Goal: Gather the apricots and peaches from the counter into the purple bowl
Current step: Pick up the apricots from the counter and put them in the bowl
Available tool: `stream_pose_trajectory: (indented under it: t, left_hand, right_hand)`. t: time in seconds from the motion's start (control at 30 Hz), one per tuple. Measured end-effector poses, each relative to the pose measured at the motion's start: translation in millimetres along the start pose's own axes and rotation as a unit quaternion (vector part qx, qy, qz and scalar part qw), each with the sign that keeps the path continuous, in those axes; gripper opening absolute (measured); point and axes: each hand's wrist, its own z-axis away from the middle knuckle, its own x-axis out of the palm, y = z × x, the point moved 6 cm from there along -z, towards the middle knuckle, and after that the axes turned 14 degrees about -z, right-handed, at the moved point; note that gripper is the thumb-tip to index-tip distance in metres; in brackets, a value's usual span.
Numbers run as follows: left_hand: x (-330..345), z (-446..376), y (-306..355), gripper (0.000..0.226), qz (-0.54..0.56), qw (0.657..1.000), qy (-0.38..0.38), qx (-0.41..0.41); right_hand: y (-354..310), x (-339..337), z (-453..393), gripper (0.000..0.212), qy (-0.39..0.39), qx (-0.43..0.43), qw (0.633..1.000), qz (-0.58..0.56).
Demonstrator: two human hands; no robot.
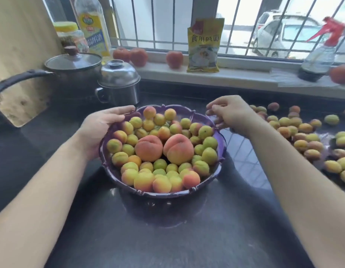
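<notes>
The purple bowl [221, 141] stands in the middle of the dark counter, heaped with several small yellow-orange apricots [162, 182] and two large peaches [148, 147] [179, 148]. My left hand [102, 126] grips the bowl's left rim, thumb lying along the top edge. Over the bowl's far right rim hovers my right hand [232, 114], its fingers loosely curled and holding nothing. Several more apricots [303, 128] lie scattered on the counter to the right of the bowl.
A lidded dark pan [71, 74] with a long handle and a steel pot [118, 84] stand behind the bowl at left. On the windowsill are tomatoes [138, 56], a yellow packet [203, 45] and a spray bottle [320, 57]. An oil bottle [92, 26] stands far left.
</notes>
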Motion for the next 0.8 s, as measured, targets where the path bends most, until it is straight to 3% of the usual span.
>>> stream_pose_trajectory:
  t: [0.1,0.2,0.4,0.63,0.8]
  left_hand:
    - [-10,-7,-10,0.039,-0.015,0.999,0.017,0.039]
    - [-14,-11,-12,0.04,-0.026,0.996,0.026,0.078]
    - [-25,-14,-8,0.031,-0.072,0.981,0.043,0.177]
    - [-30,-17,-11,0.032,-0.095,0.965,0.067,0.237]
    - [-29,-20,-14,0.032,-0.086,0.965,0.082,0.235]
  right_hand:
    - [29,-8,-16,0.023,0.163,-0.067,0.967,0.186]
    - [44,9,-13,0.025,0.179,-0.072,0.933,0.303]
    - [43,22,-31,0.023,0.206,-0.044,0.916,0.342]
    - [44,23,-36,0.023,0.239,-0.06,0.92,0.304]
    - [45,10,-29,0.034,0.218,-0.122,0.964,0.088]
